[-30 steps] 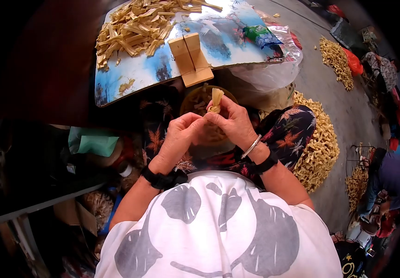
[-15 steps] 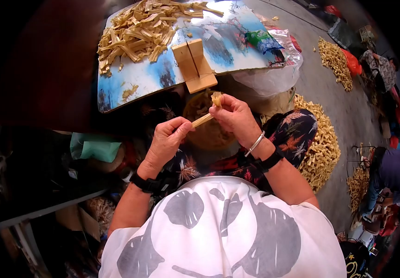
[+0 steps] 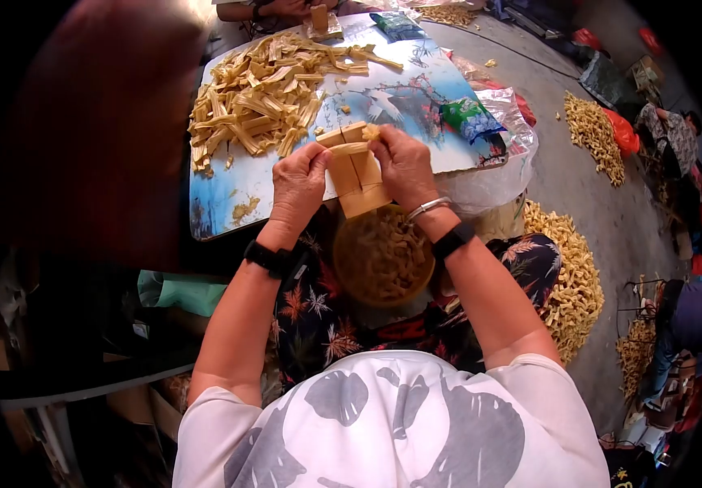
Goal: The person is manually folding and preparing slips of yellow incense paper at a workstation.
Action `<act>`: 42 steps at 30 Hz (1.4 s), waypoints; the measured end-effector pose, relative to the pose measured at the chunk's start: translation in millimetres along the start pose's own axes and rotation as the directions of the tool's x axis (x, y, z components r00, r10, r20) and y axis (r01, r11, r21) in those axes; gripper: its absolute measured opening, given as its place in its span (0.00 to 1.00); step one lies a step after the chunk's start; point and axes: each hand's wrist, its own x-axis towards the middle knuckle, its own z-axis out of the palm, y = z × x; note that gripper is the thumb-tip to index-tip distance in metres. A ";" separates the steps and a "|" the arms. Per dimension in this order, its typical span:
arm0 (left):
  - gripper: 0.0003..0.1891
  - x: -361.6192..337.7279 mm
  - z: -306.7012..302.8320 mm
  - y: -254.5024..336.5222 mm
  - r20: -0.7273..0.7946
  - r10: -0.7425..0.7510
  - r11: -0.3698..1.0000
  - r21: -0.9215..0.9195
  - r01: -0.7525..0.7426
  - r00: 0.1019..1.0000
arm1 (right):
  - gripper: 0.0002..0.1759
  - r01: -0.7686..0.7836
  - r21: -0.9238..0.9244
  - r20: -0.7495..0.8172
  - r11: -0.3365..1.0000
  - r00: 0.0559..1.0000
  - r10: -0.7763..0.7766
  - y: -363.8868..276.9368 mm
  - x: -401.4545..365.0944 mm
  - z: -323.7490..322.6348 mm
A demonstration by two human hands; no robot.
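Observation:
A pale yellow dried strip [image 3: 349,149] with a bunched, knot-like end [image 3: 370,132] is stretched between my two hands. My left hand [image 3: 300,183] pinches its plain end with thumb and fingers. At the bunched end, my right hand [image 3: 405,168] has its fingers closed around the strip. Between the hands stands an L-shaped wooden block [image 3: 361,201] with a dark slit down its middle, at the table's near edge. The strip lies across the upper part of this block, crossing the slit in this view.
Many loose strips [image 3: 261,89] are heaped on the painted table [image 3: 225,199]. A green-blue packet [image 3: 471,119] lies at right. Below the block, a round basin [image 3: 383,276] holds short pieces. Larger piles [image 3: 571,281] cover the floor at right. People sit at the far side and right.
Both hands have moved up and forward from above the basin to the wooden block, carrying the strip. The view has shifted, showing more of the table's far side and the basin's contents.

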 end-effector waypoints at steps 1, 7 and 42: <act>0.07 -1.1 9.6 -7.0 -0.015 0.015 0.999 0.030 -0.014 1.000 | 0.07 0.025 -0.051 0.056 0.998 0.998 -0.022 11.2 -3.3 9.3; 0.10 -6.8 9.0 -11.7 0.003 -0.183 0.978 -0.102 0.183 0.983 | 0.06 -0.097 0.047 0.208 0.994 0.974 0.086 29.0 -1.3 7.5; 0.31 -167.3 -29.9 16.6 0.688 -0.507 -0.189 -0.677 0.711 0.520 | 0.16 -0.722 -0.151 0.493 0.675 0.537 0.684 116.5 -191.8 -19.2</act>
